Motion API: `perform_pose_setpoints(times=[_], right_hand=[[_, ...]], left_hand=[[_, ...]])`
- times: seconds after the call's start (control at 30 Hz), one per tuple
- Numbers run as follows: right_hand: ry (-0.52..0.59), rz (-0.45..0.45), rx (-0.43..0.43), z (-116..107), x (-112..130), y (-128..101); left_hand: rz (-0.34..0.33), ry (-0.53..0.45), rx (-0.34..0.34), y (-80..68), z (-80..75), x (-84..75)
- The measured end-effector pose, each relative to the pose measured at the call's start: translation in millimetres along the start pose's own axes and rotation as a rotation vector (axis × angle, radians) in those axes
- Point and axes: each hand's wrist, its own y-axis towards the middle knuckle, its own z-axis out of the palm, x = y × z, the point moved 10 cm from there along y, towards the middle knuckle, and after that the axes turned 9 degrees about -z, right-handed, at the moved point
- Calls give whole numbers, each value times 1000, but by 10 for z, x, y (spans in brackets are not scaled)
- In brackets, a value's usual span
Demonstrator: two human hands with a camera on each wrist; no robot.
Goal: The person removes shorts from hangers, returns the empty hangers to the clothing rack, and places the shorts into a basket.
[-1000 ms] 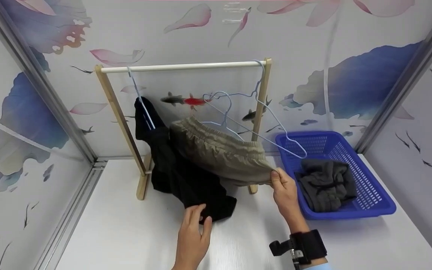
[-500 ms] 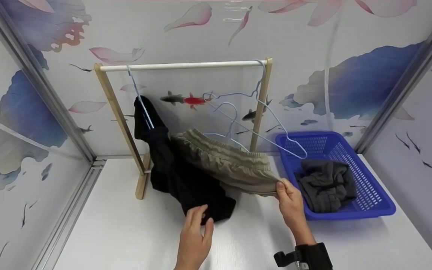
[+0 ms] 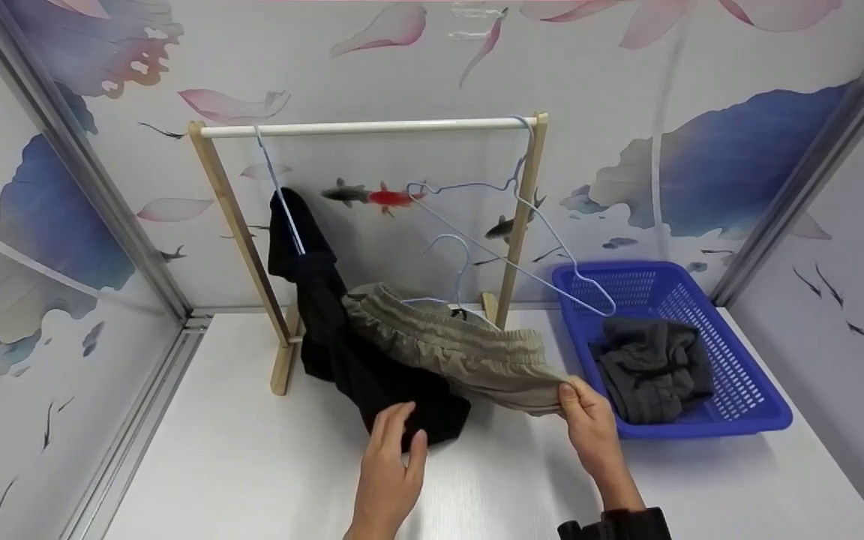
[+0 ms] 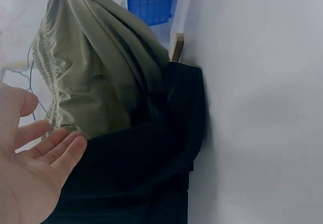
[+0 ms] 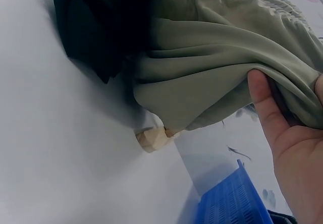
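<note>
In the head view my right hand (image 3: 593, 424) pinches the side of khaki elastic-waist pants (image 3: 447, 337) between thumb and fingers. The hook of a pale blue wire hanger (image 3: 464, 262) rises out of the waistband, its lower part hidden inside. My left hand (image 3: 391, 465) lies with loosely bent fingers in front of a black garment (image 3: 394, 382), holding nothing. That garment hangs from another hanger (image 3: 274, 172) at the rail's left end, its lower part spread toward me. The left wrist view shows the left fingers (image 4: 70, 153) beside the khaki waistband and over the black cloth.
A small clothes rack (image 3: 372, 128) with wooden legs stands at the back. From its right end hangs a bare wire hanger (image 3: 552, 225), reaching over a blue basket (image 3: 758, 409). Inside the basket lies a folded dark grey garment (image 3: 657, 371). Patterned walls surround the white table (image 3: 199, 450).
The right hand has moved down and slightly right, drawing the khaki pants and the hanger in them lower, away from the rail. The left hand has hardly moved.
</note>
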Motion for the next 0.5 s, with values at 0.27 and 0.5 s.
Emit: perform_pose_setpoints(times=[0.27, 0.5], right_hand=[[-8, -9, 40, -48, -29, -128], [14, 31, 52, -99, -92, -217]], left_hand=[[60, -27, -20, 59, -47, -89], [89, -35, -55, 83, -77, -121]])
